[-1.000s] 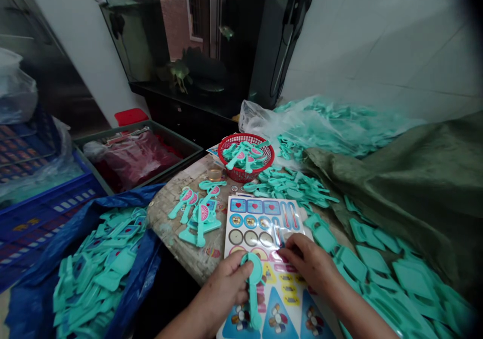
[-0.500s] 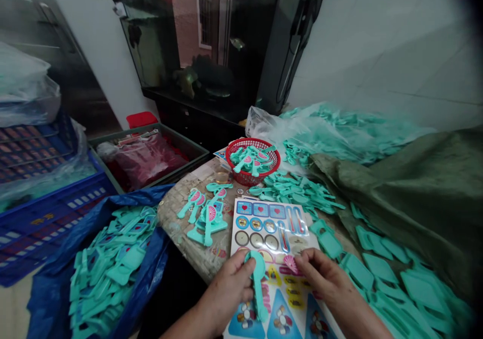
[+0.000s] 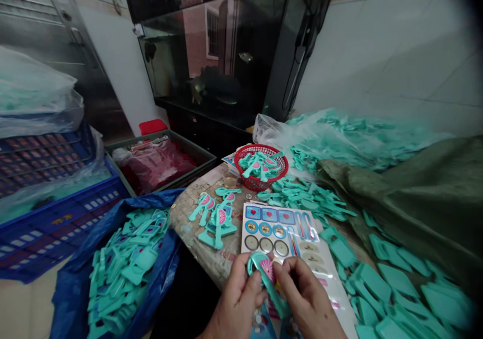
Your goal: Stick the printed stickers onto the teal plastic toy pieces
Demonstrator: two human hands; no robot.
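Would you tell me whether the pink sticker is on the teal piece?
On: the pink watermelon sticker sits on the round head of the teal plastic piece, which the left hand holds and the right hand touches.

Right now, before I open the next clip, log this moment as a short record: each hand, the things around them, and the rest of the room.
left hand: holds a teal plastic paddle
right hand: fingers at the paddle's round head, by its watermelon sticker
things: sticker sheet just beyond the hands; stickered paddles on the worn table; red basket of paddles
rest: blue bag of teal pieces; green sacking; aquarium
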